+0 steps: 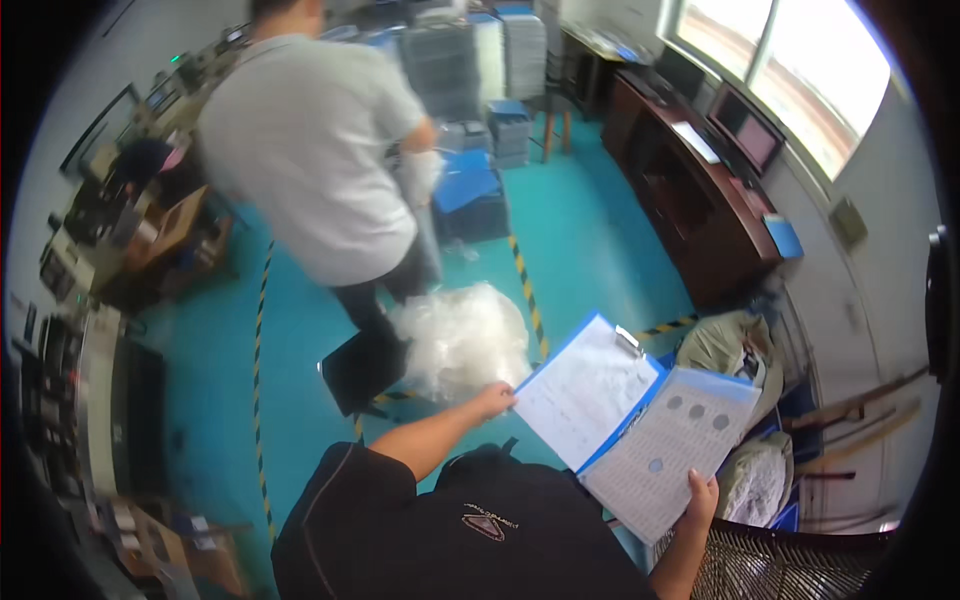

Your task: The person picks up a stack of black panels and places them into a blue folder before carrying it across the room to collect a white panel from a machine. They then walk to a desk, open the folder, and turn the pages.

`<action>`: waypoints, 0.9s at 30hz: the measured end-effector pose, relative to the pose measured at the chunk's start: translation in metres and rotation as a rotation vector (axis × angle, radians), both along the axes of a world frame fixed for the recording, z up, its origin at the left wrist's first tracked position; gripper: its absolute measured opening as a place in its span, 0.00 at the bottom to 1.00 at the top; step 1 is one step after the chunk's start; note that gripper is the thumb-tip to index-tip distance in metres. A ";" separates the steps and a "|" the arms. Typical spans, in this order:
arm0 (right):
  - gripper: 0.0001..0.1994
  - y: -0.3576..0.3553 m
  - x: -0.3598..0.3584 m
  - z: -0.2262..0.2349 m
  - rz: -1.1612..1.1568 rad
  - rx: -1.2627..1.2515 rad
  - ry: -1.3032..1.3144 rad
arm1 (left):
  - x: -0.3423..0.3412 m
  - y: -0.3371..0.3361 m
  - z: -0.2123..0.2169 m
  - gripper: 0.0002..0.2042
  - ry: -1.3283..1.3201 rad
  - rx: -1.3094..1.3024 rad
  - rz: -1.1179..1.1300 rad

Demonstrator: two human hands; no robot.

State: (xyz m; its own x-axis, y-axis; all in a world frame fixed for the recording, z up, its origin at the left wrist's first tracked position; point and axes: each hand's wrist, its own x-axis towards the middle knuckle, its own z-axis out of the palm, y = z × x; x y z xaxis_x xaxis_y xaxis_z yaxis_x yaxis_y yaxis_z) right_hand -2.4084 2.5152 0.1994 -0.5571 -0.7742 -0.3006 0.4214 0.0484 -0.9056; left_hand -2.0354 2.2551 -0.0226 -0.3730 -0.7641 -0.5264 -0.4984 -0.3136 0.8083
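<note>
A blue clipboard folder (563,378) lies spread out in front of me, with a metal clip at the top of its left side. White paper with faint handwriting is on the left side. On the right side is a densely printed sheet (668,432) with several dark round spots. My left hand (495,399) pinches the folder's left edge, fingers closed. My right hand (700,497) grips the lower right edge of the right side, thumb on top; its other fingers are mostly hidden behind.
A person in a grey shirt (315,150) stands ahead, back turned, beside a heap of clear plastic (465,340) and a black stool (360,370). A brown desk (680,190) with monitors is at right. Stuffed sacks (735,345) sit near my right hand. Stacked crates (440,70) stand behind.
</note>
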 end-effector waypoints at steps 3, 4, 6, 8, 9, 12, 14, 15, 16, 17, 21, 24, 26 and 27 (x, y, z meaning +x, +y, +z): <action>0.24 -0.069 -0.050 -0.009 -0.077 0.094 0.003 | -0.059 -0.092 -0.026 0.19 -0.004 -0.032 -0.014; 0.24 -0.096 -0.070 -0.013 -0.055 0.046 -0.006 | -0.080 -0.124 -0.026 0.19 -0.045 -0.143 -0.055; 0.22 -0.144 -0.119 -0.027 -0.072 0.083 -0.015 | -0.120 -0.181 -0.015 0.14 0.026 0.003 0.150; 0.23 -0.163 -0.163 -0.037 -0.043 0.056 -0.069 | -0.148 -0.195 -0.010 0.13 0.187 0.090 0.201; 0.23 -0.174 -0.187 -0.040 -0.081 0.072 -0.069 | -0.176 -0.213 0.022 0.13 0.272 0.185 0.221; 0.22 -0.248 -0.262 -0.017 0.006 -0.006 -0.060 | -0.237 -0.261 0.049 0.12 0.325 0.138 0.283; 0.22 -0.266 -0.270 -0.010 0.036 -0.023 -0.065 | -0.228 -0.267 0.076 0.11 0.336 0.133 0.300; 0.21 -0.266 -0.263 -0.012 0.066 -0.038 -0.072 | -0.214 -0.258 0.078 0.11 0.346 0.129 0.317; 0.20 -0.266 -0.253 -0.010 0.066 -0.033 -0.073 | -0.203 -0.249 0.080 0.11 0.333 0.124 0.362; 0.20 -0.268 -0.249 -0.008 0.068 -0.033 -0.072 | -0.199 -0.245 0.077 0.11 0.335 0.124 0.363; 0.19 -0.313 -0.276 -0.026 0.039 -0.023 -0.068 | -0.233 -0.286 0.056 0.11 0.306 0.161 0.314; 0.19 -0.396 -0.335 -0.044 0.009 0.011 -0.082 | -0.294 -0.376 0.024 0.15 0.282 0.209 0.281; 0.19 -0.459 -0.366 -0.053 -0.002 0.025 -0.110 | -0.336 -0.449 0.010 0.15 0.289 0.219 0.287; 0.18 -0.496 -0.380 -0.057 -0.019 0.036 -0.080 | -0.357 -0.490 0.008 0.15 0.289 0.223 0.280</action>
State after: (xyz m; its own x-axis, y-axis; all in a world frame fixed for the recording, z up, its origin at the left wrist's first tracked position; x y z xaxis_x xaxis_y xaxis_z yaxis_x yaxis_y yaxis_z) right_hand -2.7887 2.0196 0.1421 -0.5441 -0.7519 -0.3722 0.4938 0.0716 -0.8666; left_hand -2.3924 1.7648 -0.0148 -0.3243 -0.7361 -0.5941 -0.1334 -0.5862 0.7991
